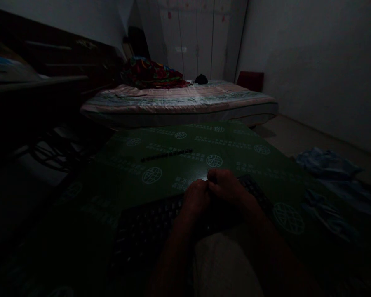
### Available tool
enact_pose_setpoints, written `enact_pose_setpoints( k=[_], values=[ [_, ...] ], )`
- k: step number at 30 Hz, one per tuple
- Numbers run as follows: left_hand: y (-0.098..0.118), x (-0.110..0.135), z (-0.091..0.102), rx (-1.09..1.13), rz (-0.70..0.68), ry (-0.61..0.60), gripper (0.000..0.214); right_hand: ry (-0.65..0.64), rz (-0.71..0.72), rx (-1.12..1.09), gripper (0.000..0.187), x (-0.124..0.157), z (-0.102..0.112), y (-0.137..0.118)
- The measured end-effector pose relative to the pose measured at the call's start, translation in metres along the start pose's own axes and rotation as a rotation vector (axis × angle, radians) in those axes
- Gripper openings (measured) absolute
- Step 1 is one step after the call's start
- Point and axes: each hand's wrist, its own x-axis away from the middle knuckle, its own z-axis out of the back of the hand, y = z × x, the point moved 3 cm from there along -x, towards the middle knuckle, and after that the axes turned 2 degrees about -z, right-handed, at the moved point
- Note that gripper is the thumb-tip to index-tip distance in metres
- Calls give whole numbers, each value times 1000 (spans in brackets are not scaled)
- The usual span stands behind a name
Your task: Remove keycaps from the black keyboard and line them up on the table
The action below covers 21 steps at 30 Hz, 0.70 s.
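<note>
The room is very dim. My left hand (195, 198) and my right hand (227, 187) are brought together over a dark woven mesh piece (148, 227) that lies on a green sheet printed with white globe marks (160, 165). Both hands have their fingers curled and pinched against each other at the far edge of the mesh. What sits between the fingertips is too dark and small to name. A thin dark stick (167, 155) lies on the green sheet beyond my hands, apart from them.
A mattress with a striped cover (179, 101) lies on the floor ahead, with a red patterned bundle (153, 74) on it. Dark furniture (37, 82) stands at the left. Blue cloth (326, 165) lies at the right. A pale wardrobe (198, 37) stands at the back.
</note>
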Motion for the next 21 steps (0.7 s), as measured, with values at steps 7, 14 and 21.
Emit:
enact_pose_setpoints(
  k=[7, 14, 21],
  values=[
    [0, 1, 2, 50, -82, 10, 21, 25, -18, 7, 9, 1, 0, 4],
    [-1, 0, 1, 65, -50, 17, 23, 31, -134, 189, 16, 1, -2, 2],
    [-3, -4, -5, 177, 24, -7, 23, 11, -240, 259, 21, 1, -6, 3]
  ],
)
